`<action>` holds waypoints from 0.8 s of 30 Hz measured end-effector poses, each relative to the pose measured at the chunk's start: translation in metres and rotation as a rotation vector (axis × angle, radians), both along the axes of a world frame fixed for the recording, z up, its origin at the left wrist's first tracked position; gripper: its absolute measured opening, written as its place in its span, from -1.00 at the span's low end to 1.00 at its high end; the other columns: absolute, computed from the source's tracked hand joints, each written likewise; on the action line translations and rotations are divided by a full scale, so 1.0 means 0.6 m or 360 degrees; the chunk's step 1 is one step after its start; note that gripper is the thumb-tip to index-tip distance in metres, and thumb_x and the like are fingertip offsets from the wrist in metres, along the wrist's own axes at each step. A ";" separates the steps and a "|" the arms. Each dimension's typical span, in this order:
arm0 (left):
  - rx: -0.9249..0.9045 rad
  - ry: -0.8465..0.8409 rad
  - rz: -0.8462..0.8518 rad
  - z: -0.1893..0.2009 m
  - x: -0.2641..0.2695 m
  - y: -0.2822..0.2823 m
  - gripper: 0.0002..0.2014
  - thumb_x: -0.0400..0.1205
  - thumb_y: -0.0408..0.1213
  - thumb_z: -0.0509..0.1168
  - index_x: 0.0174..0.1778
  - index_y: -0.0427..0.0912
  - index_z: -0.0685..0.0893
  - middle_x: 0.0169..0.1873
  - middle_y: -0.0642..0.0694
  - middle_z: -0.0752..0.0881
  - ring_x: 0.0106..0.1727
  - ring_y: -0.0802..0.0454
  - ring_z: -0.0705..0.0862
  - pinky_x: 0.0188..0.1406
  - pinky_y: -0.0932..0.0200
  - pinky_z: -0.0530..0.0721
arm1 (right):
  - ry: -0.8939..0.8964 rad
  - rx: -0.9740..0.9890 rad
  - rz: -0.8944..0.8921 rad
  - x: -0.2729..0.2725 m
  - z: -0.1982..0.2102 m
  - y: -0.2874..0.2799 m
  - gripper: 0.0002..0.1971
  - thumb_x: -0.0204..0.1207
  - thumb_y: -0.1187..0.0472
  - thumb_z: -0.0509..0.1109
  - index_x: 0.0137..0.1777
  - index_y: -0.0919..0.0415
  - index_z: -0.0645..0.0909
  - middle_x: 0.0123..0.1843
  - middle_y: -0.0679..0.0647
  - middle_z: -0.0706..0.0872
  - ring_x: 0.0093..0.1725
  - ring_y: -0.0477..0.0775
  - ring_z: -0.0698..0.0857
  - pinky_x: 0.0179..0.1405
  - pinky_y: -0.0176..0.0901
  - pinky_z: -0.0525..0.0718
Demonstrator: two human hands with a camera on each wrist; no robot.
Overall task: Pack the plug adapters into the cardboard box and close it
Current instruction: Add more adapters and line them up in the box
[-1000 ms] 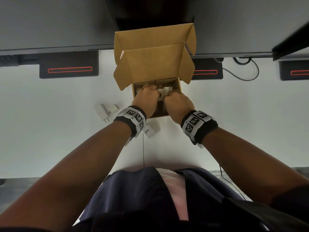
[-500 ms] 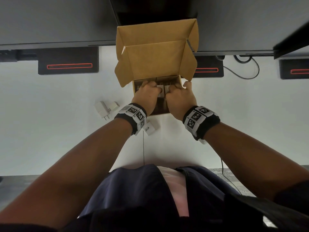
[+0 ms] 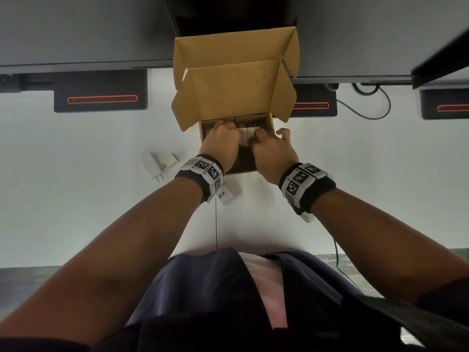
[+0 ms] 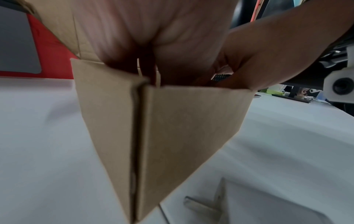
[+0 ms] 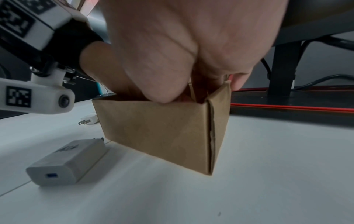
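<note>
Cardboard box (image 3: 234, 80) open; both hands' grips inside among white adapters (image 3: 245, 134).

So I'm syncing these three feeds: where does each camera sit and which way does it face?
Head: worn on the head, facing down at the open cardboard box, both forearms and the left hand and right hand in it.
Left wrist: below the left hand, facing the box corner; the right hand shows too.
Right wrist: under the right hand, facing the box, with a white adapter beside it.
All three share the box.
</note>
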State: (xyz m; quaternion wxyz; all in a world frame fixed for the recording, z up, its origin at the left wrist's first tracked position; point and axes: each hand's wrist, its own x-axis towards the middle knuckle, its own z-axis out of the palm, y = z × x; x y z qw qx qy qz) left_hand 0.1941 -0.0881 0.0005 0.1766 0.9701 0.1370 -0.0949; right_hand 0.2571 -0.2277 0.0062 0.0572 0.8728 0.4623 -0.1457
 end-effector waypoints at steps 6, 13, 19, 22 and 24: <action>0.0061 0.0040 -0.0026 0.001 0.000 0.000 -0.84 0.63 -0.30 0.33 0.00 -0.25 0.80 0.00 -0.21 0.73 0.20 -0.24 0.58 0.24 -0.18 0.63 | 0.0008 -0.0019 0.0075 0.004 -0.002 -0.002 -0.73 0.58 0.17 0.35 0.26 0.17 0.64 0.30 0.16 0.61 0.25 0.20 0.62 0.43 0.27 0.38; 0.0034 0.0059 -0.0027 0.004 0.005 0.002 -0.82 0.65 -0.34 0.32 0.01 -0.30 0.80 0.05 -0.23 0.72 0.18 -0.24 0.62 0.16 -0.16 0.70 | 0.0024 0.0025 0.0062 0.003 -0.004 -0.001 -0.73 0.59 0.17 0.32 0.25 0.18 0.65 0.30 0.18 0.62 0.31 0.22 0.57 0.40 0.26 0.42; 0.0010 0.0052 -0.0010 0.005 0.004 0.001 -0.85 0.61 -0.36 0.36 0.04 -0.27 0.76 0.07 -0.22 0.72 0.16 -0.22 0.63 0.18 -0.16 0.70 | 0.0040 0.0059 0.0068 0.006 -0.001 -0.002 -0.70 0.64 0.15 0.25 0.28 0.24 0.63 0.32 0.20 0.61 0.38 0.28 0.45 0.29 0.22 0.46; -0.0017 0.0017 -0.0011 0.010 0.002 0.000 -0.83 0.58 -0.38 0.38 0.06 -0.28 0.75 0.08 -0.24 0.72 0.13 -0.25 0.65 0.17 -0.21 0.69 | 0.0052 0.0144 0.0046 0.004 0.002 -0.005 -0.71 0.58 0.21 0.28 0.25 0.26 0.65 0.28 0.23 0.64 0.35 0.33 0.48 0.25 0.25 0.44; -0.0047 -0.0020 0.0004 0.018 0.001 0.002 -0.84 0.57 -0.37 0.38 0.03 -0.29 0.76 0.05 -0.25 0.72 0.10 -0.25 0.66 0.15 -0.22 0.69 | 0.0076 0.0236 0.0014 0.000 0.003 -0.007 -0.70 0.53 0.25 0.31 0.22 0.24 0.68 0.25 0.23 0.65 0.31 0.35 0.50 0.19 0.22 0.43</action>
